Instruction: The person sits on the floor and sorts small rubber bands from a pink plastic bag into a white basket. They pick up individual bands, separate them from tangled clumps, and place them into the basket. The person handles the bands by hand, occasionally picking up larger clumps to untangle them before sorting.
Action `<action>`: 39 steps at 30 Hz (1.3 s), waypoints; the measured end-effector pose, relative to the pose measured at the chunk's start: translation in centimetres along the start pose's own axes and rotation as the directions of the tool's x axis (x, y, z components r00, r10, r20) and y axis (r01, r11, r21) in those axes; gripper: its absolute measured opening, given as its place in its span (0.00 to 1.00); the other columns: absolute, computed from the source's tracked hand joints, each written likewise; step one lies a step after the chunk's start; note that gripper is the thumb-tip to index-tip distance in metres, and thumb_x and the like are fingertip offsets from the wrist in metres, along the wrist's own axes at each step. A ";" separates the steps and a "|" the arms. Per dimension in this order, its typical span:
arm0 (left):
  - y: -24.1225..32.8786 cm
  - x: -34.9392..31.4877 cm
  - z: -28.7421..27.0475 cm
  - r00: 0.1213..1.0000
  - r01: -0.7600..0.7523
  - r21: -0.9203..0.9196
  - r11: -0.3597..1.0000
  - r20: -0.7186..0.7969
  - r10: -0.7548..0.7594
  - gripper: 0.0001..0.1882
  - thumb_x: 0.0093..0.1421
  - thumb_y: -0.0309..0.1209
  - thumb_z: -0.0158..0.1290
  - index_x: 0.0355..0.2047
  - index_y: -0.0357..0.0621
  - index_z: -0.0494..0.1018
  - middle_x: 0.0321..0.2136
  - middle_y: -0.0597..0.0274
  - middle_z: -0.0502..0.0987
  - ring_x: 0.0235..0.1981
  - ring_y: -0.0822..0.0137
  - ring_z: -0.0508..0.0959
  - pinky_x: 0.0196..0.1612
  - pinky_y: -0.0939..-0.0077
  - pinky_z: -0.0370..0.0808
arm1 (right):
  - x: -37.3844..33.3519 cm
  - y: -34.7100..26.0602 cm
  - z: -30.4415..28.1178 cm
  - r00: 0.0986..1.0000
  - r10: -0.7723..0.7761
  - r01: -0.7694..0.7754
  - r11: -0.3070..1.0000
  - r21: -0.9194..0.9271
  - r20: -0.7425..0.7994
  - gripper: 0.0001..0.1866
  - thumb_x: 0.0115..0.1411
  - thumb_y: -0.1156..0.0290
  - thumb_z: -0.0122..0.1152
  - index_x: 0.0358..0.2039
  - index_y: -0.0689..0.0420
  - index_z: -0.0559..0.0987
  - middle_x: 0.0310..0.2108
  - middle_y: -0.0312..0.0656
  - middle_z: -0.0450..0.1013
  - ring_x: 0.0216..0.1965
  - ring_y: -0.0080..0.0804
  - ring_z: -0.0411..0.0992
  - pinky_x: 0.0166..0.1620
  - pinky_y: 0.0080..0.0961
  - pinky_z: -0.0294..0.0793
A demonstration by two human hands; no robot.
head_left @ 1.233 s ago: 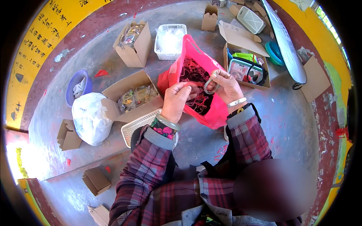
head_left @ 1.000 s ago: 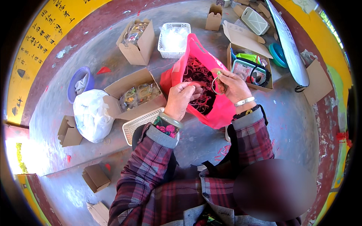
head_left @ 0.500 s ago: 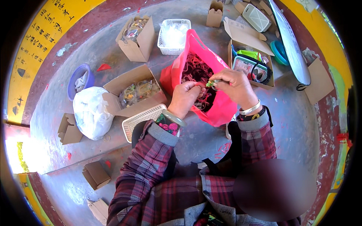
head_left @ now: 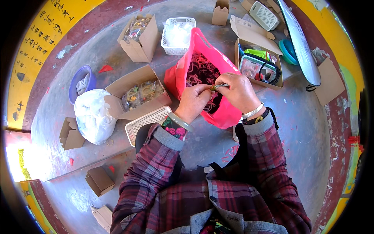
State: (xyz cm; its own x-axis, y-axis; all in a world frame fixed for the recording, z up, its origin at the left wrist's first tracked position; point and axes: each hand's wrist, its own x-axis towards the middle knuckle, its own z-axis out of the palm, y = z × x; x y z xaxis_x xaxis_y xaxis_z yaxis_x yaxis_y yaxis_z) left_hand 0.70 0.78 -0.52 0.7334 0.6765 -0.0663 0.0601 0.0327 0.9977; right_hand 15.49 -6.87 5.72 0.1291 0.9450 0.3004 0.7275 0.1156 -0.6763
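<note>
Above the mouth of a bright pink bag point(head_left: 230, 113), my two hands meet at the fingertips. My left hand point(head_left: 193, 103) pinches a small green-and-yellow piece point(head_left: 213, 88), too small to name. Closed beside it, my right hand point(head_left: 238, 93) has a thin grey-green item point(head_left: 223, 85) between thumb and fingers; its kind does not show. Inside the standing bag lies a tangle of red and dark cords point(head_left: 202, 68). A pale bangle point(head_left: 180, 122) circles my left wrist and a silvery one point(head_left: 253, 111) my right.
Left of the bag are a cardboard box point(head_left: 134, 74) of bagged trinkets, a white basket point(head_left: 142, 123), a stuffed white plastic bag point(head_left: 91, 113) and a purple basin point(head_left: 90, 80). Farther off stand another trinket box point(head_left: 146, 46) and a white basket point(head_left: 177, 50). An open carton point(head_left: 253, 29) sits right.
My fingertips have drawn together around the small green-and-yellow piece, and my right hand has turned slightly. The blurred round shape at the lower right is gone.
</note>
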 end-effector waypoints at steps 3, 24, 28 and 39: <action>0.6 -0.3 0.2 0.997 0.074 -0.149 0.986 0.041 -0.069 0.15 0.61 0.27 0.42 0.43 0.29 0.70 0.36 0.56 0.76 0.38 0.69 0.76 0.40 0.78 0.75 | -0.1 0.1 -0.1 1.000 -0.002 0.002 1.000 -0.011 0.029 0.05 0.44 0.78 0.55 0.25 0.61 0.75 0.23 0.47 0.71 0.27 0.46 0.70 0.30 0.34 0.69; 1.5 -0.6 0.3 0.970 0.230 -0.540 0.810 0.191 -0.148 0.17 0.64 0.36 0.40 0.44 0.34 0.68 0.36 0.53 0.75 0.37 0.64 0.77 0.42 0.72 0.76 | 0.3 1.1 -0.6 0.992 0.127 -0.126 0.947 0.294 0.016 0.07 0.44 0.78 0.61 0.27 0.64 0.78 0.26 0.44 0.72 0.26 0.37 0.72 0.34 0.28 0.71; 1.6 -0.7 0.4 0.971 0.233 -0.528 0.816 0.168 -0.169 0.18 0.64 0.36 0.40 0.45 0.33 0.68 0.37 0.53 0.75 0.36 0.64 0.78 0.41 0.72 0.76 | 0.4 0.9 -0.6 0.996 -0.046 0.044 0.999 -0.028 -0.076 0.04 0.43 0.77 0.60 0.23 0.61 0.78 0.22 0.44 0.71 0.27 0.39 0.70 0.32 0.32 0.68; 0.5 -0.5 0.2 0.983 0.114 -0.266 0.957 0.167 -0.071 0.18 0.64 0.35 0.40 0.47 0.33 0.67 0.35 0.58 0.74 0.33 0.70 0.76 0.37 0.77 0.77 | 0.3 0.6 -0.4 0.987 -0.155 0.157 0.984 -0.077 0.033 0.03 0.41 0.77 0.61 0.20 0.61 0.76 0.19 0.41 0.69 0.28 0.39 0.67 0.34 0.30 0.66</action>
State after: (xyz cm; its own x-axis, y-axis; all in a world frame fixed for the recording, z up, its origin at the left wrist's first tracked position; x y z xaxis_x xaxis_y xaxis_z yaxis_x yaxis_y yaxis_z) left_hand 0.51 0.26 0.04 0.8300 0.5402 -0.1390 -0.0388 0.3044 0.9518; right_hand 16.25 -6.60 5.70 -0.0077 0.9251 0.3796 0.7887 0.2390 -0.5665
